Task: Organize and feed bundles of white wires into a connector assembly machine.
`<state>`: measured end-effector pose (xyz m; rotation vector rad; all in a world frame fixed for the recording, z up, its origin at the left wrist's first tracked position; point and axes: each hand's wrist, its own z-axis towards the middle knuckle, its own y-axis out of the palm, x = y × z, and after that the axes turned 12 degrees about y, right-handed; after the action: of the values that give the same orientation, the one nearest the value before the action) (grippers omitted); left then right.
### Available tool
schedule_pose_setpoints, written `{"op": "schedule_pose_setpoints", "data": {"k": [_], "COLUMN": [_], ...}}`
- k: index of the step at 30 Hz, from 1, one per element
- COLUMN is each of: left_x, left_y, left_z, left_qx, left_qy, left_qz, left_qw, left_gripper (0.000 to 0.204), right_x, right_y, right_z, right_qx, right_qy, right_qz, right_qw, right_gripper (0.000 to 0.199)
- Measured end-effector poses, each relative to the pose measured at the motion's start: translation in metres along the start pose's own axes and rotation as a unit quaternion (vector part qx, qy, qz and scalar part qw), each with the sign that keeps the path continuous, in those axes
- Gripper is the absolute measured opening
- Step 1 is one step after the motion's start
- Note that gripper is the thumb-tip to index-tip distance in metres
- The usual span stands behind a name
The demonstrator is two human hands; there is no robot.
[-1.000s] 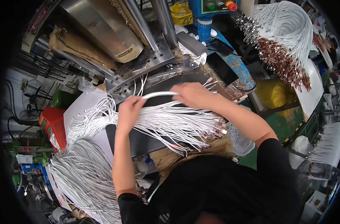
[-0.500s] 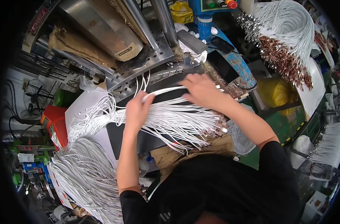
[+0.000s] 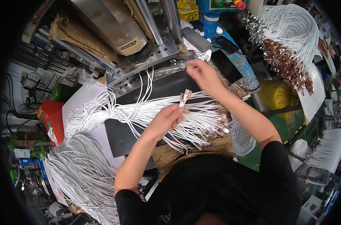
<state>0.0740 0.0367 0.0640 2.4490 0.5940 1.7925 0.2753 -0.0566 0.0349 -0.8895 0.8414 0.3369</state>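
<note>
My left hand (image 3: pixel 166 120) is closed around a few white cables, their metal connector ends (image 3: pixel 185 96) standing up past the fingertips. Beneath it a thick bundle of white cables (image 3: pixel 155 112) spreads across a black board (image 3: pixel 120 140), with copper-coloured connectors at the right end. Further away, my right hand (image 3: pixel 203 77) has its fingers curled together at the right end of a metal mould strip (image 3: pixel 172 70); whatever they pinch is too small to make out. A few cables run from the strip area back to the bundle.
A press with steel columns (image 3: pixel 172 22) and a perforated plate (image 3: pixel 146 58) stands at the back. A phone (image 3: pixel 226 66) lies on the blue bench at right. Bulky cable coils sit at lower left (image 3: pixel 84 176) and upper right (image 3: pixel 290 30). A red box (image 3: pixel 52 118) is at left.
My left hand has moved right and nearer, now showing connector ends above its fingers. My right hand has left the cables and gone up to the mould strip.
</note>
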Motion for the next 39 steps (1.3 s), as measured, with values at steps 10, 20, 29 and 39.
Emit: {"op": "schedule_pose_setpoints", "data": {"k": [10, 20, 29, 39], "left_x": [0.006, -0.01, -0.011, -0.006], "left_y": [-0.05, -0.063, -0.054, -0.043], "left_z": [0.058, 0.076, 0.078, 0.082], "left_qx": [0.112, 0.163, 0.139, 0.134], "left_qy": [0.09, 0.083, 0.071, 0.047], "left_qz": [-0.076, -0.094, 0.038, 0.048], "left_qw": [0.987, 0.979, 0.987, 0.989], "left_gripper": [0.03, 0.034, 0.023, 0.025], "right_x": [-0.012, 0.047, 0.046, 0.041], "right_y": [-0.018, 0.014, 0.023, 0.031], "right_z": [0.002, 0.044, 0.041, 0.027], "right_qx": [-0.297, 0.049, -0.148, -0.13], "right_qy": [0.149, -0.158, 0.274, 0.252], "right_qz": [-0.069, -0.337, 0.141, 0.105], "right_qw": [0.941, 0.927, 0.94, 0.953], "right_gripper": [0.024, 0.033, 0.038, 0.037]}}
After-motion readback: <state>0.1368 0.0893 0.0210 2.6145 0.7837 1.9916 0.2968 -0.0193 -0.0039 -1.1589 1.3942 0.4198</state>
